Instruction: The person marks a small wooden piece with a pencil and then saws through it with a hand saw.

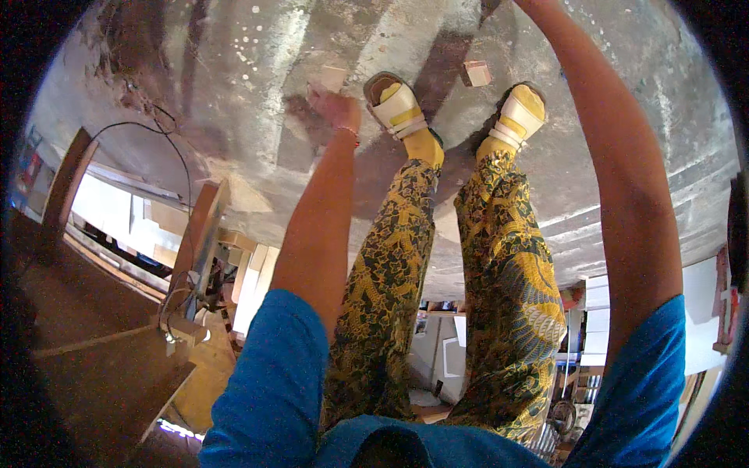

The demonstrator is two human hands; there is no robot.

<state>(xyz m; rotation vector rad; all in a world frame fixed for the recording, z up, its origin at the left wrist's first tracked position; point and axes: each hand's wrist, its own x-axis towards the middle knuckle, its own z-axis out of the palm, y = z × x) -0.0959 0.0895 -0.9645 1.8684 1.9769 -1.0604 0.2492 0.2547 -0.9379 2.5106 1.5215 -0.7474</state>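
My left hand point(334, 105), smeared by motion, reaches low over the grey floor beside a small pale block point(332, 76); whether it grips that block is unclear. My right arm stretches to the top edge, where my right hand point(529, 5) is mostly cut off, its fingers hidden. Another small wooden block point(477, 73) lies on the floor between my two sandalled feet, the left foot point(402, 117) and the right foot point(515, 117).
Wooden boards and a bench-like structure point(101, 359) stand at the left, with a black cable point(173, 140) looping from them across the floor point(374, 23). White panels point(698, 312) and assorted clutter show at the lower right and between my legs.
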